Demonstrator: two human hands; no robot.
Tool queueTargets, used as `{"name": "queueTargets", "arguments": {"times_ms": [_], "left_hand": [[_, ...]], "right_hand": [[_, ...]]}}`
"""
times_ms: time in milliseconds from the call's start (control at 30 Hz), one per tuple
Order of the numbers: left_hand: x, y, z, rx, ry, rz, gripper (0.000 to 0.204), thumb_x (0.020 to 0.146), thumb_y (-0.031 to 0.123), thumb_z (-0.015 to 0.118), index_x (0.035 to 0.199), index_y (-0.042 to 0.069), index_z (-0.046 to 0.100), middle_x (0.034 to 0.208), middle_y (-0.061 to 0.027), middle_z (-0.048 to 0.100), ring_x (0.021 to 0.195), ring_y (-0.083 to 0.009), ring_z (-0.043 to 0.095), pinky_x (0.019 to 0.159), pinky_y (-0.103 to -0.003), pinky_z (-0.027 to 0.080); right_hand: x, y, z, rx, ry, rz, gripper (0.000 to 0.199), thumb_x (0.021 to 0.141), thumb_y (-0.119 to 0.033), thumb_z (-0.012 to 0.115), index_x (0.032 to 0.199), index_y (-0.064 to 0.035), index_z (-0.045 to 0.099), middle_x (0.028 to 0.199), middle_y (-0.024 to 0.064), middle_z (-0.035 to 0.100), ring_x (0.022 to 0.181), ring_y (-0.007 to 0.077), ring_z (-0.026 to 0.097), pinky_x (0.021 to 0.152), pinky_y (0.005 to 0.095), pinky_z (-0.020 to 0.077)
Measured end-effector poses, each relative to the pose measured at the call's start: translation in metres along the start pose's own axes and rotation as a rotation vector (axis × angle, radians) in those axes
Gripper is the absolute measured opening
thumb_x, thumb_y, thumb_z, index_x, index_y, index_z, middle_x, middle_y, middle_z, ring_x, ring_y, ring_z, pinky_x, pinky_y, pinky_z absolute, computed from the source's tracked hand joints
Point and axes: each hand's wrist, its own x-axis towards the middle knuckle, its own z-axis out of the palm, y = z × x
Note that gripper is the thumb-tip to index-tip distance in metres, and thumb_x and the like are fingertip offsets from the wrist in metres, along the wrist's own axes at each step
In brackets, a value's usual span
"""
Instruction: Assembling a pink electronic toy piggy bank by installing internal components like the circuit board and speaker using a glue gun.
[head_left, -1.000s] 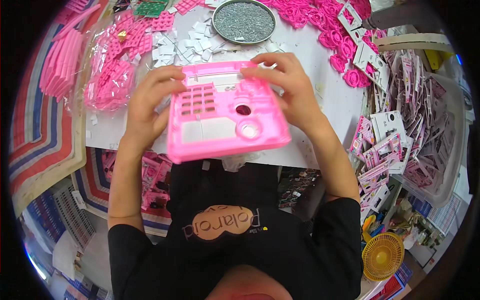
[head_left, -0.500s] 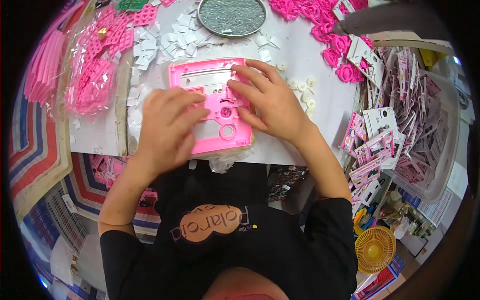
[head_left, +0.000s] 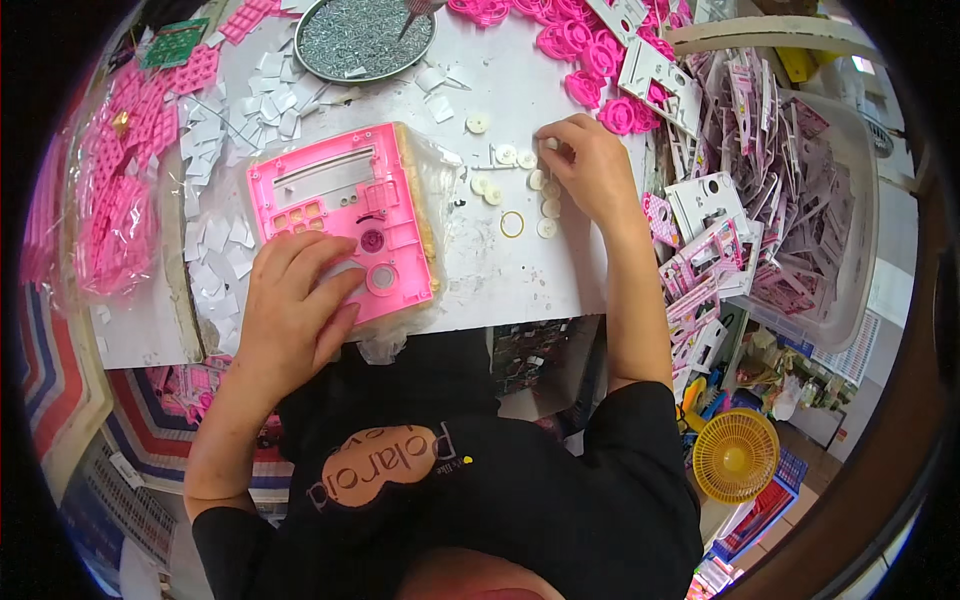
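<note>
A pink plastic housing [head_left: 408, 265] lies open side up on a plastic-wrapped pad [head_left: 418, 190], slightly tilted to the left. It has a silver strip window, a group of square holes and round cutouts. My left hand [head_left: 295, 300] rests over its lower left part, fingers bent and apart, thumb near the bottom edge. To the right, my right hand [head_left: 592, 170] pinches a small white disc [head_left: 551, 144] between thumb and forefinger. More white round plastic pieces [head_left: 506, 155] lie scattered beside that hand. A thin yellowish ring [head_left: 512, 224] sits on the table below them.
A round metal tray [head_left: 330, 70] of small screws stands at the back, a screwdriver tip [head_left: 408, 30] above it. White paper pieces [head_left: 215, 250] and bagged pink keypads [head_left: 115, 240] lie left. Pink rings [head_left: 585, 50], a tub [head_left: 850, 300] of printed panels and a yellow basket [head_left: 735, 455] are right.
My right hand has left the housing and moved right to the white discs, where it now pinches one. My left hand stays on the housing. The whole view has shifted.
</note>
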Motion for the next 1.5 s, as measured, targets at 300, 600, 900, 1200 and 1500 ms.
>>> {"name": "queueTargets", "arguments": {"times_ms": [300, 600, 900, 1200, 1500], "left_hand": [[0.004, 0.034, -0.006, -0.585, 0.139, -0.313, 0.013, 0.092, 0.010, 0.067, 0.104, 0.005, 0.068, 0.087, -0.0077, 0.067, 0.072, -0.0181, 0.062, 0.061, -0.027, 0.047], [-0.010, 0.022, -0.005, -1.427, -0.297, -0.635, 0.025, 0.104, 0.020, 0.053, 0.089, 0.003, 0.064, 0.073, 0.0007, 0.060, 0.061, -0.0051, 0.051, 0.054, -0.023, 0.038], [-0.015, 0.039, 0.008, -0.553, 0.275, -0.356, 0.006, 0.086, 0.003, 0.070, 0.085, 0.002, 0.064, 0.070, -0.0062, 0.059, 0.054, -0.0165, 0.055, 0.050, -0.031, 0.043], [-0.011, 0.034, 0.008, -0.420, 0.304, -0.370, 0.012, 0.086, 0.006, 0.072, 0.096, 0.004, 0.066, 0.078, -0.0083, 0.063, 0.059, -0.0193, 0.060, 0.053, -0.033, 0.046], [0.000, -0.005, -0.041, -0.209, 0.390, -0.412, 0.011, 0.087, 0.006, 0.071, 0.097, 0.004, 0.067, 0.082, -0.0047, 0.066, 0.056, -0.0110, 0.051, 0.053, -0.027, 0.042]], "right_hand": [[-0.003, -0.034, 0.001, 0.533, 0.057, -0.090, 0.015, 0.083, -0.002, 0.072, 0.098, -0.0003, 0.071, 0.091, 0.0100, 0.067, 0.078, 0.0204, 0.067, 0.071, 0.0323, 0.0536], [-0.054, -0.147, 0.007, 0.908, -0.249, -0.626, 0.016, 0.076, -0.004, 0.080, 0.091, -0.0056, 0.076, 0.101, 0.0102, 0.066, 0.095, 0.0250, 0.064, 0.081, 0.0365, 0.0504], [-0.071, -0.165, 0.033, 0.872, 0.006, -0.208, 0.012, 0.084, -0.002, 0.076, 0.095, 0.0007, 0.072, 0.083, 0.0107, 0.072, 0.068, 0.0176, 0.070, 0.062, 0.0270, 0.0546], [-0.060, -0.171, 0.036, 0.852, 0.001, -0.054, 0.014, 0.082, 0.000, 0.074, 0.094, 0.0011, 0.069, 0.094, 0.0125, 0.068, 0.084, 0.0250, 0.066, 0.076, 0.0343, 0.0538], [-0.029, -0.164, 0.054, 0.080, 0.166, -0.412, 0.019, 0.074, -0.004, 0.074, 0.090, 0.0005, 0.065, 0.117, 0.0152, 0.058, 0.111, 0.0422, 0.049, 0.086, 0.0491, 0.0442]]}}
